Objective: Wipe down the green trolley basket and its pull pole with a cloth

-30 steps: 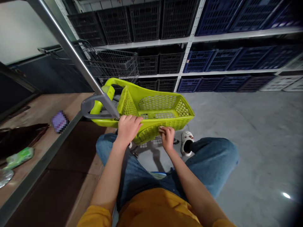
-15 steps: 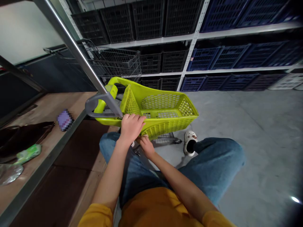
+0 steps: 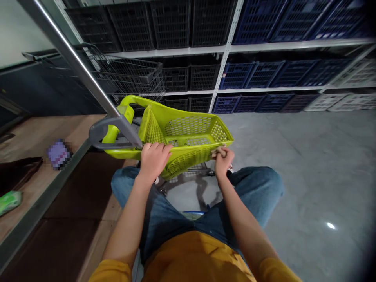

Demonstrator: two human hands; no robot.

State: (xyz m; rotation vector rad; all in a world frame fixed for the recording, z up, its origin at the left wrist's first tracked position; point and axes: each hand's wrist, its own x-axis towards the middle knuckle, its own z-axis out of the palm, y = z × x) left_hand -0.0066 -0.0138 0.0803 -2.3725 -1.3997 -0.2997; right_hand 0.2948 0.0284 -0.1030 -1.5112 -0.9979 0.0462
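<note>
A lime-green plastic shopping cart (image 3: 188,121) with perforated walls stands sideways before my knees. Its basket shows nothing inside. My left hand (image 3: 153,159) is closed over the near rim, close to the grey bracket (image 3: 122,129) at the handle end. Farther right, my right hand (image 3: 225,160) pinches a crumpled beige cloth (image 3: 217,151) against the outside of the near wall, just under the rim by the front corner. Parts of the cloth are hidden behind my fingers.
A metal pole (image 3: 79,66) slants up at left. Beside me a wooden bench (image 3: 32,133) bears a blurred purple item (image 3: 58,154) and a green packet (image 3: 10,201). Behind the green cart stand a wire trolley (image 3: 138,74) and shelves of black and blue crates (image 3: 249,74).
My right hand has moved right along the near wall with the cloth, from below my left hand to the front corner. My left hand stays on the rim. The view has shifted right.
</note>
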